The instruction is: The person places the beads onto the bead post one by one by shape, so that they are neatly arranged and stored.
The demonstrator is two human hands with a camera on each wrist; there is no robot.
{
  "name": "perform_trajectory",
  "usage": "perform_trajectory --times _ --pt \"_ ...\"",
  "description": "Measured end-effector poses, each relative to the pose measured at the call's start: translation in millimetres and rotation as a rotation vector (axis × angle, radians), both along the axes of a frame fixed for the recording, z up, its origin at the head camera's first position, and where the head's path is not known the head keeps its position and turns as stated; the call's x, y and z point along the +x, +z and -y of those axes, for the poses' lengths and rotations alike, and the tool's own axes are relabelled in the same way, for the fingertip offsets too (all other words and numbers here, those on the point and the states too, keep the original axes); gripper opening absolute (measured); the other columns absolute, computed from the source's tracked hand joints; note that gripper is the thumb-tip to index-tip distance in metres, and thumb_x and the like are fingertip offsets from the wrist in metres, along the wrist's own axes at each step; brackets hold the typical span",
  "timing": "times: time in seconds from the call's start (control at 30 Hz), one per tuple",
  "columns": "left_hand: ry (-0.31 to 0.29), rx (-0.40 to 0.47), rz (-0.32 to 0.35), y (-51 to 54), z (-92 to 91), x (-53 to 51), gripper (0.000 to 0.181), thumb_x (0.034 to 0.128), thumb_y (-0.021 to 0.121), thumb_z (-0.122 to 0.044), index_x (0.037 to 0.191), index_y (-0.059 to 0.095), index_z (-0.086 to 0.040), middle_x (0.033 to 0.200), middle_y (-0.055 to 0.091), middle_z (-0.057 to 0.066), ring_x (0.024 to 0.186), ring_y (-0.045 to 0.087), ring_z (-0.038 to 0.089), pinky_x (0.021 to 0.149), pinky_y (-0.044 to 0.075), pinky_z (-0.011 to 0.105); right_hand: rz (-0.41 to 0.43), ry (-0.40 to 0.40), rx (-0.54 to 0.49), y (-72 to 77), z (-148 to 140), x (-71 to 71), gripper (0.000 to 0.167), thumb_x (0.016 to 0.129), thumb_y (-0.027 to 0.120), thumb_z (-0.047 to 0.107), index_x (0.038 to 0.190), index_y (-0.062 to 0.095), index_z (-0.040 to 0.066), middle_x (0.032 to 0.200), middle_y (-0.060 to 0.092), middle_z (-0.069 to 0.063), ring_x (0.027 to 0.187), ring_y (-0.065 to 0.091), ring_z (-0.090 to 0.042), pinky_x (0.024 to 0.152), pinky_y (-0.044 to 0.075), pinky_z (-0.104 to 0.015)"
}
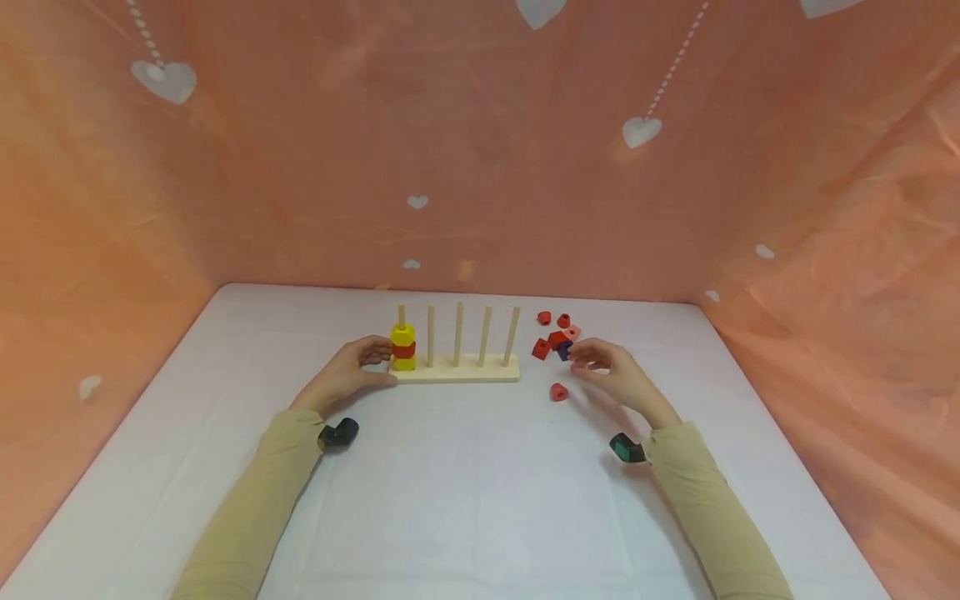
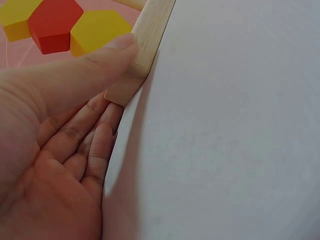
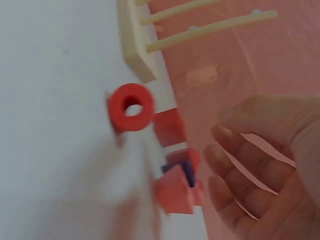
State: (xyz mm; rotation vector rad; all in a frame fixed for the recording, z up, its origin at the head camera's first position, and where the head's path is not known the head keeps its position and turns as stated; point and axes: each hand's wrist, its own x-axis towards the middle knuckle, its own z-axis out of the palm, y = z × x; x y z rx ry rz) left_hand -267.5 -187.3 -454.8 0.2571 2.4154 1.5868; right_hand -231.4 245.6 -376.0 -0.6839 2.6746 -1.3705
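Observation:
Five upright pegs stand on a pale wooden base (image 1: 459,372) (image 2: 155,35); the leftmost carries a red bead (image 1: 403,350) (image 2: 54,24) between yellow ones. My left hand (image 1: 351,373) (image 2: 60,120) grips the base's left end, thumb on the front edge and fingers behind. To the right lie several loose pieces, among them a purple block (image 1: 564,351), a pink one (image 1: 572,332) and a red bead (image 1: 558,392) in front. Beside the purple block, my right hand (image 1: 618,377) (image 3: 265,165) has relaxed, slightly bent fingers with nothing between them. The right wrist view shows a round red bead (image 3: 117,109) nearer the base.
A white cloth (image 1: 465,483) covers the table. Orange fabric (image 1: 480,167) with white hearts hangs behind and at both sides. Dark wrist cameras sit at the left (image 1: 339,434) and right (image 1: 627,448) sleeves.

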Motion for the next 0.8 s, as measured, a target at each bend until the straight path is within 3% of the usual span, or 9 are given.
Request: perform_trajectory --times 0.13,0.33,0.43,0.6,0.8 --pt "-0.010 -0.001 -0.020 0.5 -1.1 -2.6 0.068 0.0768 0.082 -0.024 0.134 0.048 -0.010 0.131 0.053 0.010 0.123 0.046 0.030 0.108 0.033 0.048 0.039 0.018 0.018 -15.0 -2 -1.8 0.034 0.088 0.062 -0.007 0.120 0.054 -0.012 0.112 0.060 -0.030 0.101 0.056 -0.043 0.091 0.046 -0.055" --pt "-0.032 -0.019 -0.040 -1.8 -1.2 -3.7 0.068 0.0770 0.082 -0.023 0.133 0.048 -0.007 0.130 0.054 0.012 0.121 0.047 0.030 0.107 0.034 0.048 0.081 0.016 0.048 -43.8 -8 -11.4 0.038 0.088 0.066 0.002 0.123 0.055 -0.007 0.111 0.063 -0.020 0.101 0.059 -0.033 0.088 0.051 -0.035" --pt "-0.027 -0.019 -0.042 -0.7 -1.9 -3.2 0.066 0.0774 0.081 -0.022 0.133 0.048 -0.007 0.130 0.054 0.012 0.121 0.047 0.030 0.107 0.034 0.048 0.089 0.016 0.059 -47.2 -7 -12.2 0.040 0.087 0.070 0.007 0.123 0.056 -0.003 0.109 0.064 -0.014 0.098 0.060 -0.028 0.085 0.051 -0.030" --pt "-0.012 -0.025 -0.030 1.7 -1.9 -2.3 0.066 0.0775 0.081 -0.021 0.133 0.048 -0.008 0.129 0.054 0.011 0.121 0.047 0.030 0.107 0.033 0.046 0.104 0.005 0.079 -48.3 -2 -10.2 0.048 0.083 0.076 0.013 0.125 0.055 0.001 0.107 0.064 -0.009 0.096 0.061 -0.025 0.085 0.052 -0.033" --pt "-0.008 -0.017 -0.011 1.8 0.5 0.0 0.067 0.0779 0.081 -0.021 0.134 0.047 -0.007 0.132 0.052 0.012 0.122 0.046 0.030 0.108 0.033 0.047 0.045 -0.050 0.116 -52.7 7 -8.9 0.056 0.079 0.080 0.018 0.126 0.054 0.001 0.103 0.065 -0.008 0.091 0.060 -0.023 0.081 0.052 -0.034"
